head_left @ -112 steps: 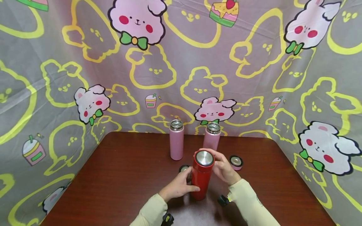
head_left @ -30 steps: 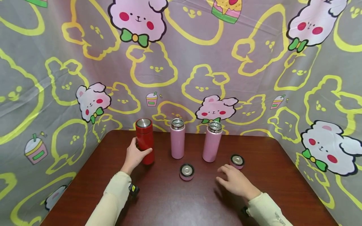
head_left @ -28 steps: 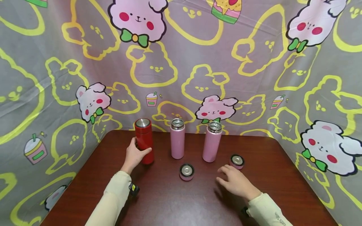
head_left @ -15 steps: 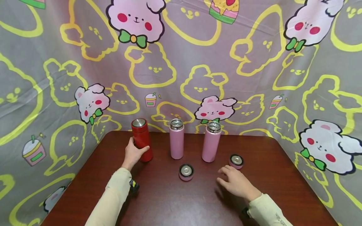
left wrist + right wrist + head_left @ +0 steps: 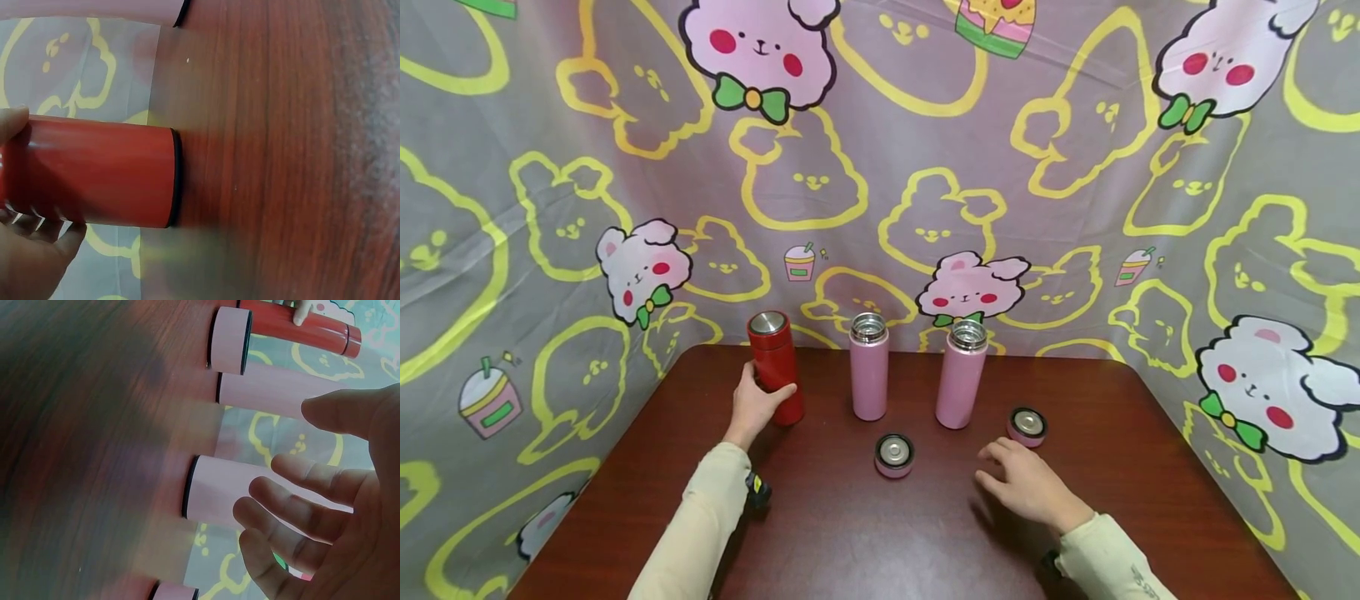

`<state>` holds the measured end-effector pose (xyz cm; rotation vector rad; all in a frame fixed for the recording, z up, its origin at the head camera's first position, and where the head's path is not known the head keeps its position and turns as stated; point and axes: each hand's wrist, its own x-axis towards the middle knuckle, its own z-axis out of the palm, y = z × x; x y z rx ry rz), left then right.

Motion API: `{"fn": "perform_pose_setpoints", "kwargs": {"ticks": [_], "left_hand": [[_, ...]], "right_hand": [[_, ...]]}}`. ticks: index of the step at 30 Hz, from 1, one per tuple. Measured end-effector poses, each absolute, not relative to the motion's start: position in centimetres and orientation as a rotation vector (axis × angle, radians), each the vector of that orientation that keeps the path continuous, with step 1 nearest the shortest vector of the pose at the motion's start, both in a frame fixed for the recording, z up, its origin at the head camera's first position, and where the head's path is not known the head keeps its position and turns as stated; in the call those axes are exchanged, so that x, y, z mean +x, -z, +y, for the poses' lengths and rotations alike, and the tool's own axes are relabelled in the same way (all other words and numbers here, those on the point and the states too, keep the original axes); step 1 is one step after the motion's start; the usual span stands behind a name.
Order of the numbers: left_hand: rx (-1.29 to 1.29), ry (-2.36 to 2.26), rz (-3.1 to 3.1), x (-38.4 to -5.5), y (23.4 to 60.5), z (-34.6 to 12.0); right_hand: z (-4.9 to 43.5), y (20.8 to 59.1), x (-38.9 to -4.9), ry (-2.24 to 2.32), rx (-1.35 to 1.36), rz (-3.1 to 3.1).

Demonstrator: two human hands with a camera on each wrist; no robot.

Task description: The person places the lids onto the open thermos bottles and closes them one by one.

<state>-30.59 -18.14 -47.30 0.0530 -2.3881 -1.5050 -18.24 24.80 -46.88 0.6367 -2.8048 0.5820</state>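
At the left of the table stands a red thermos flask (image 5: 777, 367) with a silver-topped lid. My left hand (image 5: 756, 406) grips its lower body, thumb on the near side; the left wrist view shows the black-edged base of the red thermos (image 5: 112, 175) at the tabletop. Two pink thermos flasks (image 5: 869, 375) (image 5: 961, 382) stand uncapped to its right, steel necks showing. Their pink lids (image 5: 894, 457) (image 5: 1027, 427) lie with the inner side up. Near the right lid, my right hand (image 5: 1026, 483) holds nothing, its fingers loosely bent, as the right wrist view confirms.
The brown wooden table (image 5: 880, 542) has rounded far corners. A patterned cloth (image 5: 880, 167) with cartoon animals hangs close behind it and along both sides.
Earlier both hands held the red thermos at the front middle. It now stands at the left, slightly further left than a second ago, in my left hand alone. My right hand has let go.
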Motion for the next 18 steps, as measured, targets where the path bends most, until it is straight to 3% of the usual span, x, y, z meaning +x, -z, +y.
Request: {"fn": "perform_pose_setpoints", "kwargs": {"ticks": [18], "left_hand": [[0.118, 1.265, -2.653, -27.4, 46.0, -18.0]], "right_hand": [[25.0, 46.6, -18.4, -0.654, 0.487, -2.81]]}}
